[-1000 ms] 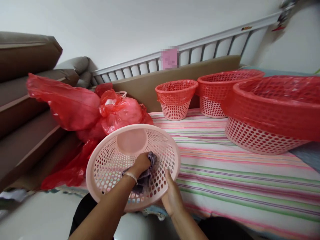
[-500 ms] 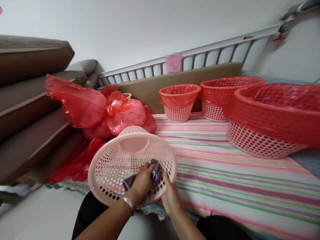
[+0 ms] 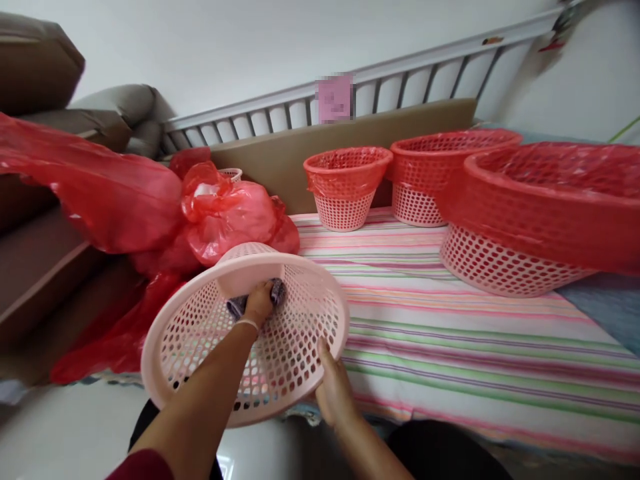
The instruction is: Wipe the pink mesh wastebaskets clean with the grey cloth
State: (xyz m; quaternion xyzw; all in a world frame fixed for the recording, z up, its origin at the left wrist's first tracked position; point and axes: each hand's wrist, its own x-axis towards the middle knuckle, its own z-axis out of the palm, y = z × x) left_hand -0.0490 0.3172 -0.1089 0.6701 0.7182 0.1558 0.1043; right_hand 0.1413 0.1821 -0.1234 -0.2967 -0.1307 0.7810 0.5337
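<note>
A pale pink perforated plastic basket [image 3: 300,333] lies tipped on its side, its mouth toward me, at the near edge of a striped bedcover. My left hand [image 3: 259,301] reaches deep inside it, closed on a small grey-purple cloth [image 3: 277,291] pressed against the basket's bottom. A thin bracelet shows on that wrist. My right hand [image 3: 333,392] grips the basket's lower right rim from outside, thumb over the edge.
Three pink baskets lined with red bags stand on the striped cover [image 3: 450,347]: small [image 3: 346,187], medium [image 3: 440,173] and a large one [image 3: 540,213]. A heap of red plastic bags [image 3: 150,213] lies left, brown cushions [image 3: 40,167] behind. A white railing runs along the wall.
My left hand has pushed the cloth from the basket's near side wall deeper, onto its bottom. The basket has tilted lower and shifted left; my right hand keeps hold of the rim.
</note>
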